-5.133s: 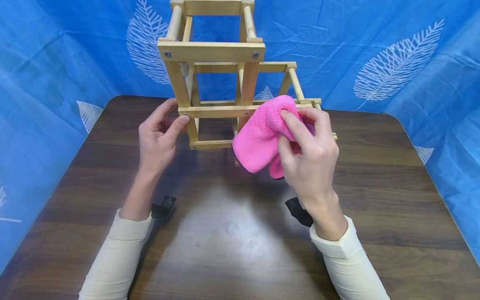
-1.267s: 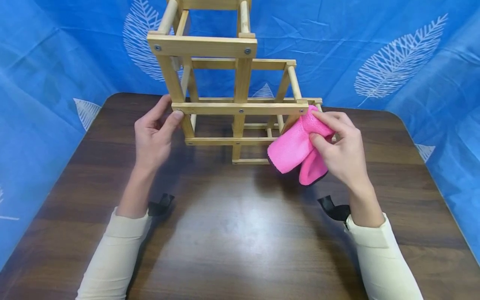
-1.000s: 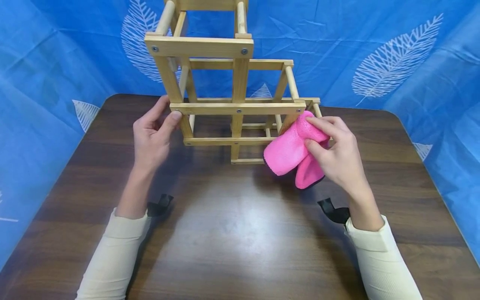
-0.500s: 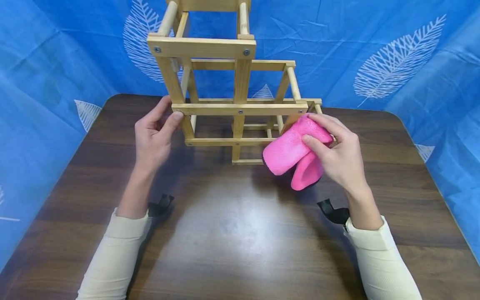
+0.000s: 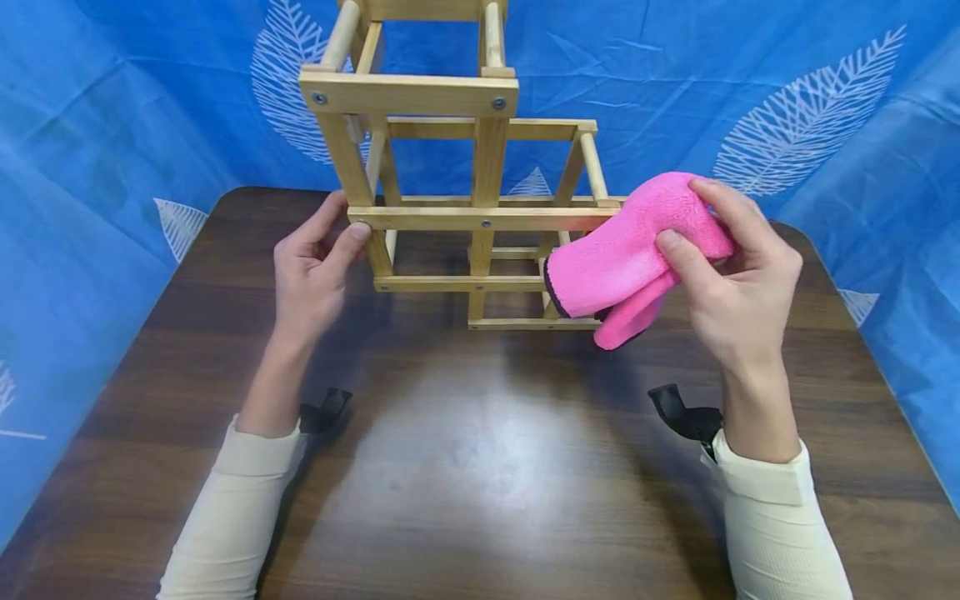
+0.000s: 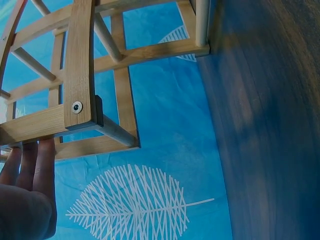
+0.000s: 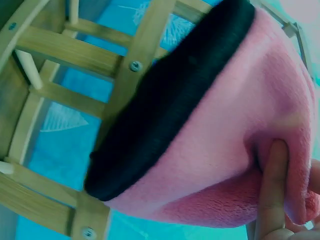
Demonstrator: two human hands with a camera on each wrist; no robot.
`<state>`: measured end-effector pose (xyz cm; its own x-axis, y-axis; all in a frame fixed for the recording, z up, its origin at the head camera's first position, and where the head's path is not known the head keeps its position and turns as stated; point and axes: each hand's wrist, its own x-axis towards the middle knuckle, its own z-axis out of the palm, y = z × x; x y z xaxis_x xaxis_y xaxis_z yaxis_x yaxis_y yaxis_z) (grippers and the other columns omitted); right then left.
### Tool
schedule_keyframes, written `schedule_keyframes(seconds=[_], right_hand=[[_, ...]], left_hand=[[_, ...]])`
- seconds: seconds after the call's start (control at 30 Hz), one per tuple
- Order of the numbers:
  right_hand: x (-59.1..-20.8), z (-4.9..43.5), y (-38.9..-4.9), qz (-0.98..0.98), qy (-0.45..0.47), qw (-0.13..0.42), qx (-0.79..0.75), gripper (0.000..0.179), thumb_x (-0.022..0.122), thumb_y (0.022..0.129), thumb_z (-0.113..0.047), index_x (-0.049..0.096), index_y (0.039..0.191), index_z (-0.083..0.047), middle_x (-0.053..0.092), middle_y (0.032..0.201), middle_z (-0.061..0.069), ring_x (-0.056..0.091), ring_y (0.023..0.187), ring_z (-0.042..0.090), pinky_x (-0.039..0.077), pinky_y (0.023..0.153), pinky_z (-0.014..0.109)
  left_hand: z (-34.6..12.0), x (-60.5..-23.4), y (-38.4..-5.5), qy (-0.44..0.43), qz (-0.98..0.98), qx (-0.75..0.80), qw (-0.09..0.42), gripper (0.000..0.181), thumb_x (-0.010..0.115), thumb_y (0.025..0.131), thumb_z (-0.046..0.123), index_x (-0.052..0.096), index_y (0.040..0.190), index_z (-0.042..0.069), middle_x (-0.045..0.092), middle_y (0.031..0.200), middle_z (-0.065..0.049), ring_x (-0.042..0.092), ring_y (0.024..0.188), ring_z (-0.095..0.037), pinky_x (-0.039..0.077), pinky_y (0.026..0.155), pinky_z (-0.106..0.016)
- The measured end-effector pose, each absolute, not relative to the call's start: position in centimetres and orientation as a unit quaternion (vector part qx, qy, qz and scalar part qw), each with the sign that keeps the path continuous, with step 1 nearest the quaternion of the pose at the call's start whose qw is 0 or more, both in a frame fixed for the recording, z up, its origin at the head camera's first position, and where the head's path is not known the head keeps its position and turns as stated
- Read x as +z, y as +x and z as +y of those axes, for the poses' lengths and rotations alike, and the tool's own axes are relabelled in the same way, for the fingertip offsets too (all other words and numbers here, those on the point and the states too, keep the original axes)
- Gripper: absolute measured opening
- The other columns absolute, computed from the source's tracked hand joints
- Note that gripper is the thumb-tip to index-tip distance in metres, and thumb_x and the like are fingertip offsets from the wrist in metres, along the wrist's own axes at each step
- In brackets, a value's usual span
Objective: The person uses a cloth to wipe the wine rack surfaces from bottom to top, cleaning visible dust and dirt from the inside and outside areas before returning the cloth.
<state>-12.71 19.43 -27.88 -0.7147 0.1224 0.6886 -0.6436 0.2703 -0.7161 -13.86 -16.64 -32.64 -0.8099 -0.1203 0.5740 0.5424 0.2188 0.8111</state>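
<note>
A pale wooden rack (image 5: 420,218) of slats and round dowels stands at the back of the table. My left hand (image 5: 311,271) grips its left post at the middle slat, thumb in front and fingers behind. Between thumb and fingers my right hand (image 5: 750,287) pinches a folded pink cloth (image 5: 618,262) with dark edging. The cloth hangs by the right end of the middle slat and covers that end in the head view. In the right wrist view the dark hem (image 7: 170,105) overlaps the slats. Fingers of the left hand (image 6: 30,195) show under a slat in the left wrist view.
The dark wood-grain table (image 5: 480,500) reaches toward me under both forearms. Behind and beside it hangs a blue sheet (image 5: 645,83) with white leaf prints. A black strap end (image 5: 682,417) sticks out at the right wrist, and another strap end (image 5: 326,411) at the left.
The right hand has moved the pink cloth rightward along the middle slat to its end, then lifted up and right in the last half second. The left hand keeps its grip on the post.
</note>
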Motion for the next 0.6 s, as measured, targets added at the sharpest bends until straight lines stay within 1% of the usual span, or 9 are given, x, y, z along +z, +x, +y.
schedule_keyframes(seconds=[0.13,0.2,0.33,0.5,0.6], right_hand=[[-28.6,19.5,-12.5,-0.767,0.182,0.288,0.544,0.047,0.073,0.077,0.015,0.068,0.122,0.003,0.066,0.121,0.013,0.059,0.109,0.024,0.051,0.088,0.023],[-29.3,19.5,-12.4,-0.786,0.179,0.268,0.528,0.049,0.074,0.077,0.015,0.068,0.123,0.0,0.065,0.123,0.012,0.058,0.11,0.022,0.052,0.086,0.021],[-30.8,19.1,-11.9,-0.821,0.188,0.241,0.482,0.049,0.076,0.079,0.01,0.068,0.125,-0.003,0.063,0.127,0.01,0.058,0.114,0.021,0.05,0.088,0.018],[-32.8,18.1,-11.2,-0.843,0.204,0.256,0.427,0.047,0.079,0.079,0.006,0.069,0.124,-0.003,0.063,0.128,0.012,0.059,0.116,0.026,0.046,0.095,0.018],[-33.3,17.7,-10.9,-0.847,0.207,0.272,0.408,0.045,0.079,0.078,0.005,0.07,0.122,-0.002,0.063,0.127,0.014,0.059,0.117,0.03,0.048,0.098,0.029]], left_hand=[[-16.5,-32.6,-13.9,-0.141,-0.733,-0.609,0.269,0.041,0.063,0.093,-0.004,0.061,0.134,0.004,0.067,0.123,-0.012,0.062,0.071,-0.012,0.054,0.071,-0.02],[-16.4,-32.5,-13.9,-0.145,-0.731,-0.61,0.269,0.041,0.063,0.094,-0.003,0.062,0.134,0.004,0.067,0.123,-0.012,0.063,0.071,-0.013,0.054,0.071,-0.02],[-16.5,-32.5,-13.8,-0.164,-0.733,-0.601,0.274,0.041,0.063,0.094,-0.002,0.06,0.135,0.002,0.066,0.123,-0.014,0.062,0.071,-0.013,0.054,0.071,-0.02],[-16.5,-32.7,-13.8,-0.167,-0.732,-0.601,0.276,0.042,0.063,0.095,0.0,0.059,0.136,0.003,0.066,0.123,-0.014,0.064,0.074,-0.01,0.054,0.072,-0.02],[-16.6,-32.8,-13.7,-0.162,-0.733,-0.601,0.274,0.042,0.064,0.095,0.002,0.059,0.137,0.004,0.066,0.124,-0.014,0.065,0.077,-0.012,0.055,0.074,-0.02]])
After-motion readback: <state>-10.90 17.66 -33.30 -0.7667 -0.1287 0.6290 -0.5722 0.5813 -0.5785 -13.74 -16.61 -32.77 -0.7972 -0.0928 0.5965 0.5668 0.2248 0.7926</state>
